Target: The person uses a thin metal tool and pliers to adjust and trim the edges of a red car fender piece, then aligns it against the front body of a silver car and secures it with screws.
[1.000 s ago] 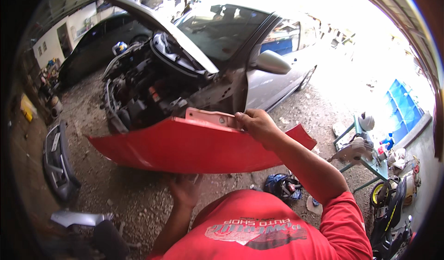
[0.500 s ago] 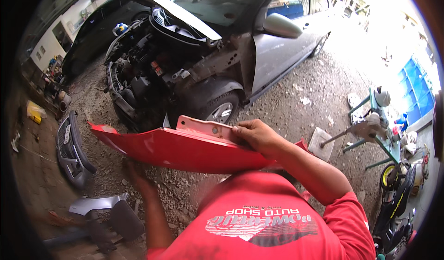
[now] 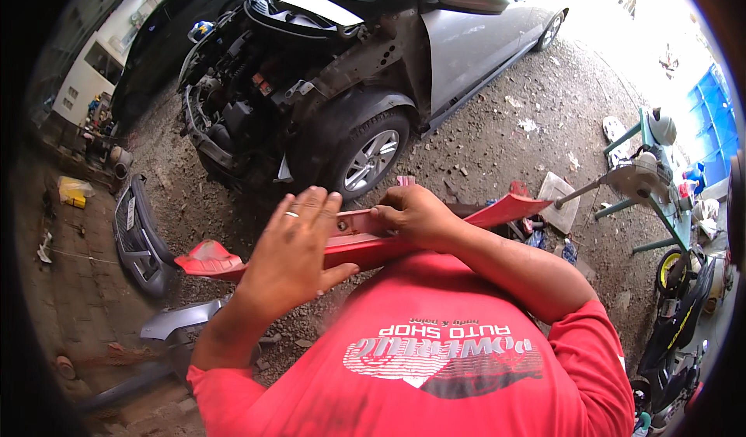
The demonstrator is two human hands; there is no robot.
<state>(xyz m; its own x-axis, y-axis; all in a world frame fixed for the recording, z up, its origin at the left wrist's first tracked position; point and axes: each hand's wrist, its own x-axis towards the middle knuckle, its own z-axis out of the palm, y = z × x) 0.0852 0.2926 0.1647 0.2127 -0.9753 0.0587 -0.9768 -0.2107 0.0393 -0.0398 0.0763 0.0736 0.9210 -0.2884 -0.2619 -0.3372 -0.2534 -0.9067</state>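
A red car fender lies crosswise in front of my chest, its inner flange with bolt holes facing up. My right hand grips that flange near the middle, thumb on top and fingers curled round it. My left hand, a ring on one finger, is spread flat over the fender's left part and hides some of it. Whether the left palm touches the metal I cannot tell. Beyond the fender stands a silver car, hood raised and its front wheel and engine bay exposed.
A grey bumper and a silver body part lie on the ground to my left. At right are a fan, a green table and a motorcycle. Gravel covers the ground around the car.
My left hand has risen from below the fender to above its left part. The fender has tilted and come closer to my chest, still in my right hand. The view has shifted slightly.
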